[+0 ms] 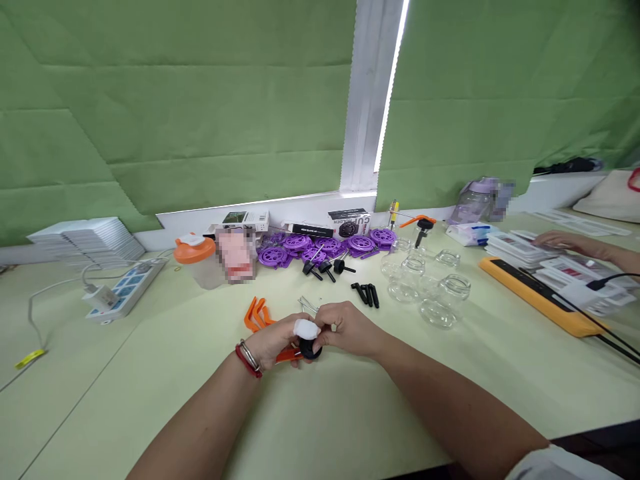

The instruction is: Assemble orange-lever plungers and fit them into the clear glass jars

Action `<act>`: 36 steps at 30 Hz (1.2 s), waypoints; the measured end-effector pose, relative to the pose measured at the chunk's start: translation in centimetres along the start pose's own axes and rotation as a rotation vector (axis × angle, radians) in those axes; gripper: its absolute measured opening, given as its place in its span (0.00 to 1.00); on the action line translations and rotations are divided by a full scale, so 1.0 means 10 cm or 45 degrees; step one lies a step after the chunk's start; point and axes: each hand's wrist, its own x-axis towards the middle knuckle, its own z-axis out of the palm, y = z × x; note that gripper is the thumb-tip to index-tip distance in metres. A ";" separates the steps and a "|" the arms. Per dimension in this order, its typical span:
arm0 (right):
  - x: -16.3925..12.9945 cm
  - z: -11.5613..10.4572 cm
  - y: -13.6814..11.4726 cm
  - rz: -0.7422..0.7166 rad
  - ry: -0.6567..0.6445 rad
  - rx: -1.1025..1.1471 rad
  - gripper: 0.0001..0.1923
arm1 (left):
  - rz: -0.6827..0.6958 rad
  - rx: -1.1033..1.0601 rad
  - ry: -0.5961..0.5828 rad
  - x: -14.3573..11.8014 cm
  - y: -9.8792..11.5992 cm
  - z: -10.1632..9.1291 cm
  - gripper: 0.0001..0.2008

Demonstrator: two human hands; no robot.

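Black, round and apparently plastic, a small thick-rimmed part (311, 349) is held in the head view just below the centre of the frame, above a pale yellow-green tabletop (150, 380). It is gripped from the left side of the frame by the left hand (281, 339), whose fingers are curled around and partly beneath it. By the right hand (345, 327) its near edge is pinched between thumb and bent forefinger. Directly above it a small white rounded piece (306, 329) is seen; whether the two are joined cannot be told. Under the left palm a bright orange, stiff-looking bar (288, 355) is partly hidden.

The black part is judged light, rigid and rather smooth, so a turn in the fingers could be expected if it is held loosely; it is best taken by its outer rim, with the orange bar steadied in the palm. The white piece may be easily dropped, being small.

Just above the hands, thin silvery metal rods (309, 306) are laid, with loose orange angled plastic arms (257, 315) to their left. Right of centre, short black plastic handles (367, 295) are grouped, and clear, bulbous glass jars (438, 313), judged fragile and slippery, are stood beyond them.
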 end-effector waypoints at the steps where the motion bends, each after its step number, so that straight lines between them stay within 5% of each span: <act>1: 0.00 0.00 0.01 -0.004 0.007 0.001 0.06 | 0.010 0.003 -0.001 0.00 0.00 0.00 0.12; 36: -0.01 0.09 0.11 -0.078 0.062 0.197 0.11 | 0.004 -0.009 0.007 0.00 -0.01 0.01 0.11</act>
